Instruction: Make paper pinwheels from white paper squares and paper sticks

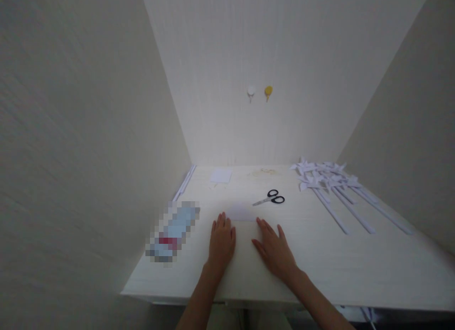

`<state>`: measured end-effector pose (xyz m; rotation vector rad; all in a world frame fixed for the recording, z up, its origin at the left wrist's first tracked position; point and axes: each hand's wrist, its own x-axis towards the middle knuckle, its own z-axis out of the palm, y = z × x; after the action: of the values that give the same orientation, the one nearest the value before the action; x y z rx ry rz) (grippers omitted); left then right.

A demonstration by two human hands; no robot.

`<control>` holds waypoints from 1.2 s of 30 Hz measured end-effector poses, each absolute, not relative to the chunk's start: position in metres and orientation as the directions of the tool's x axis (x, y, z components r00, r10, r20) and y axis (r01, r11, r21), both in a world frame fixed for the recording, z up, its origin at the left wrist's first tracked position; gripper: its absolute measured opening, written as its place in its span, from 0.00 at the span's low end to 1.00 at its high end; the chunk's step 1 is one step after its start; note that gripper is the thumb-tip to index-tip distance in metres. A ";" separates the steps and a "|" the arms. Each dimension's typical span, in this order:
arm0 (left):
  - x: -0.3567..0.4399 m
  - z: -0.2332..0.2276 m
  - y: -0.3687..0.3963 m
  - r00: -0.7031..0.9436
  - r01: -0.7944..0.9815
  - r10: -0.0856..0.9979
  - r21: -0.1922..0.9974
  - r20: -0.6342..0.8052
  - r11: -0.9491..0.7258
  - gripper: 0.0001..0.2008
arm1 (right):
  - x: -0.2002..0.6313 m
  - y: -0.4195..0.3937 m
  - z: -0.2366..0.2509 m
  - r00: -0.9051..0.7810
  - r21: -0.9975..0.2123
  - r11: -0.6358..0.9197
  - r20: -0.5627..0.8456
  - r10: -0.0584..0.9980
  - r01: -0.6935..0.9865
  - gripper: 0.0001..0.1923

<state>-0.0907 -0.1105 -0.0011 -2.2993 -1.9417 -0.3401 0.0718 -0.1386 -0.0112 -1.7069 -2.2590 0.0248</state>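
Note:
A pale sheet of paper [242, 213] lies flat on the white table [245, 268] in front of me. My left hand [222, 237] rests by its left corner, fingers stretched forward and fingertips at its edge. At its right corner lies my right hand [274, 248], with the fingers spread and the index fingertip touching the paper's edge. Neither hand grips anything. Just beyond the paper are scissors [270, 198] with black handles, their blades pointing left.
Several white paper pinwheels [320, 176] on sticks lie at the right. White paper sticks [185, 182] lie along the left wall. A paper square [221, 175] is near the back wall. A blurred light-blue item [179, 224] lies left. Two hooks [268, 91] hang on the wall.

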 end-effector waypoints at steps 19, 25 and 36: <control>-0.085 0.030 -0.066 0.044 0.916 0.999 0.400 -0.010 -0.037 0.22 | 0.073 -0.134 -0.017 -0.264 -0.255 0.304 0.178 0.948 0.918 0.28; -0.092 0.032 -0.050 0.052 0.914 0.988 0.405 -0.146 0.011 0.26 | 0.073 -0.133 -0.017 -0.267 -0.285 0.302 0.153 0.951 0.910 0.26; -0.091 0.027 -0.031 0.231 0.253 0.970 0.967 -0.073 0.013 0.12 | 0.076 -0.089 -0.013 0.061 -0.952 0.195 0.214 0.975 0.235 0.24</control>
<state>-0.0911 -0.0314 0.0265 -2.9243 -2.4482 -1.7333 0.0756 -0.0885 -0.0132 -1.2532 -1.3996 0.8749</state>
